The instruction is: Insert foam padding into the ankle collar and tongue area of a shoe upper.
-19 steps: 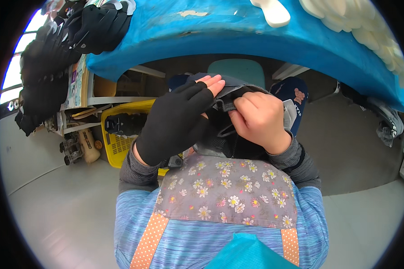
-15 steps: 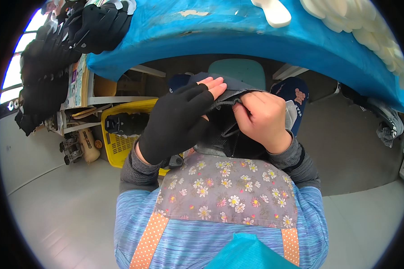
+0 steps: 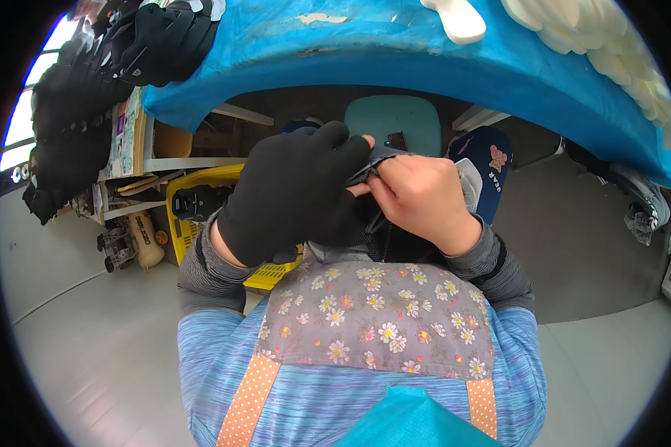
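Note:
A black and grey fabric piece (image 3: 397, 244) with a mesh part lies over my lap, mostly hidden under my hands. My left hand (image 3: 287, 194), in a black fingerless glove, has its fingers curled at the piece's upper edge. Thumb and fingertips seem to pinch that edge, though the glove hides part of the grip. Close beside it, my bare right hand (image 3: 427, 197) is closed on the same edge, thumb against the bent fingers. The fingertips of both hands nearly meet.
Ahead stands a table with a blue cover (image 3: 335, 71), bearing a white foot-like form (image 3: 461, 21) and a cream-coloured pile (image 3: 611, 52). Black stitched pieces (image 3: 74, 127) are stacked at left. A yellow basket (image 3: 265, 277) is beside my left arm; a teal stool (image 3: 395, 115) stands under the table.
My left hand has gone from lying with fingers stretched over the fabric to curling at its edge. The dark flap between my hands shows less, uncovering more of the stool.

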Action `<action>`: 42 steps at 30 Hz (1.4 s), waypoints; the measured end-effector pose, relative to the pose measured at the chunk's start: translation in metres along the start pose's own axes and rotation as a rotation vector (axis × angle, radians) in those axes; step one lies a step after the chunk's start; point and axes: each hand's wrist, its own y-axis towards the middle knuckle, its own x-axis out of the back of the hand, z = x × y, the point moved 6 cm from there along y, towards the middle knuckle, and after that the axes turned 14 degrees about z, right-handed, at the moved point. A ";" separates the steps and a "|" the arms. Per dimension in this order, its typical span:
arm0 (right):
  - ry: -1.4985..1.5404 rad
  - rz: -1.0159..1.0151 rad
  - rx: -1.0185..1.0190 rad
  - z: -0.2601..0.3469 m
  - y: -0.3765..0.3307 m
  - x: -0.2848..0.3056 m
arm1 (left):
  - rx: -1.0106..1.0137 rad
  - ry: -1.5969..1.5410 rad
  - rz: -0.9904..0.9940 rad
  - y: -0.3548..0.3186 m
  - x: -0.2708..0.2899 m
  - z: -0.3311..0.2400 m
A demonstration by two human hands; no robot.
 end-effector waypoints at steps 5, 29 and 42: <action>-0.096 0.079 0.061 0.004 -0.006 -0.012 | -0.006 0.058 0.070 0.000 -0.013 0.014; 0.106 0.152 -0.237 -0.015 -0.005 0.008 | 0.020 -0.014 -0.053 0.017 0.001 0.025; -0.125 0.136 -0.172 -0.011 -0.023 0.016 | 0.112 -0.251 0.124 0.024 -0.016 0.001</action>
